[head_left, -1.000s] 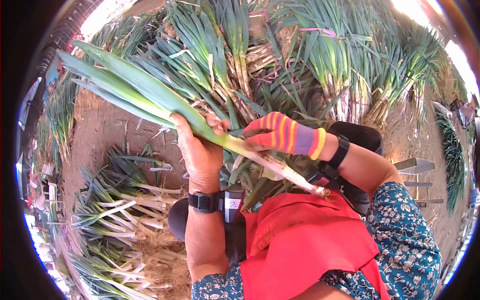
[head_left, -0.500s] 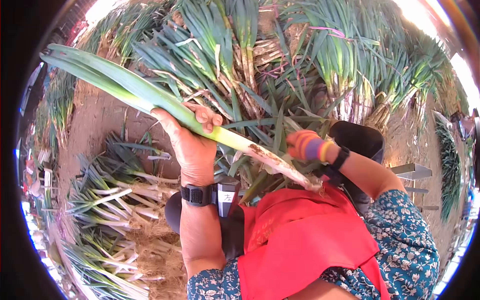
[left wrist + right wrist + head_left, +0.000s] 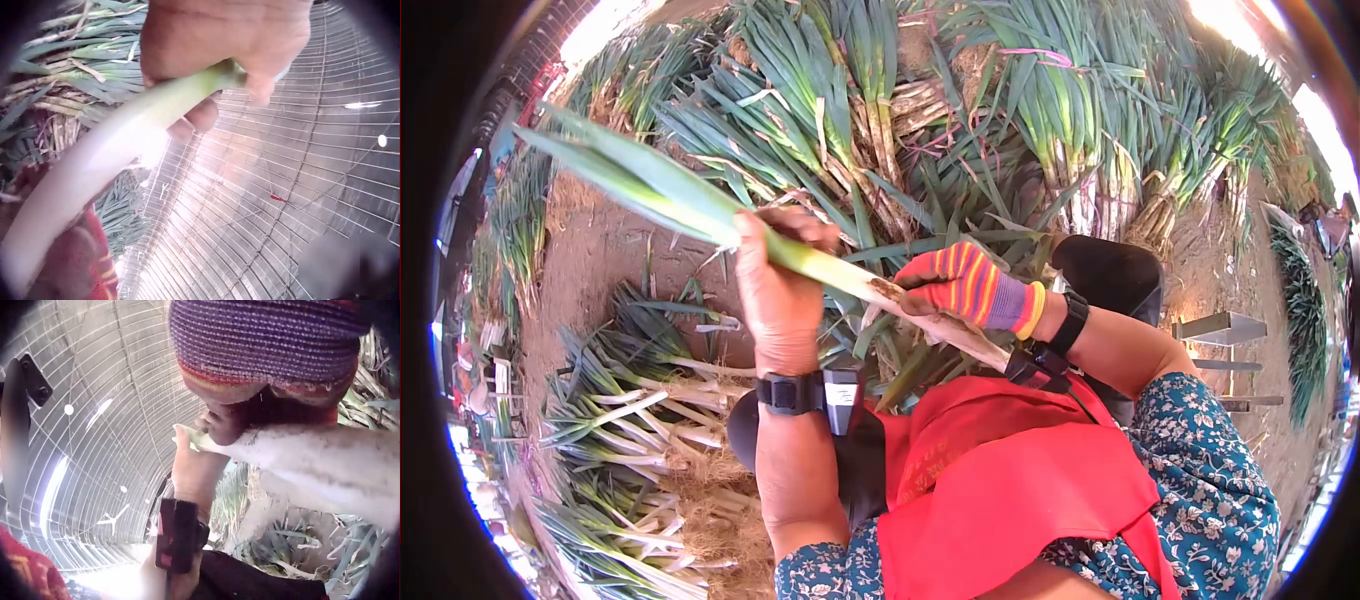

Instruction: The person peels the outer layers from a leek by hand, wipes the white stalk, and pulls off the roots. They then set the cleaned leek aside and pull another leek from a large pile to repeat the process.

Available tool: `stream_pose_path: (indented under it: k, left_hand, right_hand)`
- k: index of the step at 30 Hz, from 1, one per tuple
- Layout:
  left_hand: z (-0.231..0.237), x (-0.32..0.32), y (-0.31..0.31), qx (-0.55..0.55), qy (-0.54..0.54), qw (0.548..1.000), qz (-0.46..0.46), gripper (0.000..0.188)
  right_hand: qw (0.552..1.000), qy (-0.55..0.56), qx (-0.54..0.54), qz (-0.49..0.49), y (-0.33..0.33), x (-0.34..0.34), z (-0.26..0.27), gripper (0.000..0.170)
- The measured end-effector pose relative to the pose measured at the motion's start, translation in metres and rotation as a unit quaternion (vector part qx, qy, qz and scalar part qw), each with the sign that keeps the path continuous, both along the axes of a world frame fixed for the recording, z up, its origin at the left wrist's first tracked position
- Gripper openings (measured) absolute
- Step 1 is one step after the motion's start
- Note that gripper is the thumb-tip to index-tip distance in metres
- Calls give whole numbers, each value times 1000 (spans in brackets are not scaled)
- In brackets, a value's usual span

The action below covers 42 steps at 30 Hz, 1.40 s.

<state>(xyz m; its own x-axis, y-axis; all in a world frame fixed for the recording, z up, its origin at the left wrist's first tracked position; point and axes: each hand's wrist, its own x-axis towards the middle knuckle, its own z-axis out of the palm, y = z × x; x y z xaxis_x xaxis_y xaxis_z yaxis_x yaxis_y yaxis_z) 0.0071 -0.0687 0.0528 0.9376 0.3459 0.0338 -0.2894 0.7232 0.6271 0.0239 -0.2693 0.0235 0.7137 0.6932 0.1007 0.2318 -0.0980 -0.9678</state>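
Observation:
A single leek (image 3: 665, 196) lies slantwise in front of the red apron, its green leaves toward the upper left. My bare left hand (image 3: 785, 285) grips it where the leaves meet the pale stem. In the left wrist view, my curled fingers (image 3: 203, 114) wrap beneath the stem. My right hand (image 3: 972, 287), in a striped glove, pinches the stem lower down, next to a dark brown patch. The right wrist view shows the glove's soiled fingertips against the white stem (image 3: 325, 465), which carries brown smears. The root end is hidden behind the right wrist's camera.
Leeks with roots (image 3: 625, 425) lie piled on the ground at left. Upright leek bundles (image 3: 1065, 110), some tied with pink string, stand in front. Loose leaves (image 3: 900, 350) lie between the knees. At right is a metal bracket (image 3: 1225, 328).
My right hand swung away from the stem toward the root end, then came back and pinches it again. Around the leaf base, my left hand has kept its grip, and the leek has shifted slightly.

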Motion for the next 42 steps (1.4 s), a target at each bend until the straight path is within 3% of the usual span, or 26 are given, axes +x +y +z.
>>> stream_pose_path:
  k: [1,3,5,9,11,13,18,20,21,23,24,25,27,29,30,33,34,35,38,39,41,42]
  left_hand:
    - [-6,-1,-4,58,-9,997,-46,35]
    - [-21,-4,-11,-36,7,990,-137,33]
    - [-26,-1,-13,-32,2,989,-145,36]
    - [-22,2,-8,-66,0,986,-154,41]
    - [-19,1,-6,-70,-16,986,-153,41]
    - [-17,0,-6,-68,-14,986,-151,42]
    - [-21,1,-3,-63,3,989,-135,42]
    - [-24,2,-1,-64,11,990,-125,41]
    - [-26,3,-1,-62,11,991,-118,41]
    - [-26,7,-2,-59,8,992,-114,40]
    - [-25,7,-3,-50,20,994,-91,40]
    - [-25,8,-3,-40,31,996,-68,40]
    - [-25,10,-4,-35,36,997,-51,40]
    - [-22,11,-6,-23,76,997,-18,41]
    - [-22,10,-7,-22,74,997,-17,41]
    - [-20,10,-12,2,61,998,-18,41]
    - [-20,10,-12,-11,60,998,-30,40]
    - [-20,9,-11,-25,59,997,-39,39]
    - [-21,8,-9,-24,59,997,-43,39]
    - [-20,8,-10,-21,64,997,-30,40]
    - [-21,7,-12,-8,82,997,-5,40]
    - [-22,7,-12,-8,82,997,-6,40]
  right_hand:
    - [1000,-22,-10,9,-1,2,1,28]
    - [999,-42,-18,15,0,6,1,26]
    - [990,118,-64,52,-3,9,1,25]
    - [968,239,-16,76,1,14,-1,23]
    - [970,229,-22,81,4,15,3,26]
    - [984,139,-30,105,5,18,4,27]
    - [990,96,-32,100,8,14,8,23]
    - [978,-162,-36,130,9,8,12,21]
    - [978,-161,-35,126,9,3,13,21]
    - [936,-295,91,166,9,-7,17,15]
    - [922,-314,22,224,7,-19,29,13]
    - [931,-254,2,261,7,-29,39,15]
    - [933,-338,21,126,12,-28,22,23]
    - [930,-361,-52,-54,9,-11,24,34]
    - [912,-395,-59,-97,12,-5,18,43]
    - [948,-311,-30,-66,21,4,-1,44]
    - [954,-293,0,-61,24,9,0,33]
    - [954,-293,-1,-59,23,11,3,33]
    - [960,-274,-50,-38,27,8,16,16]
    - [960,-273,-50,-33,29,9,14,16]
    - [982,-170,-74,-43,31,16,8,20]
    - [913,-404,-42,26,31,19,4,22]
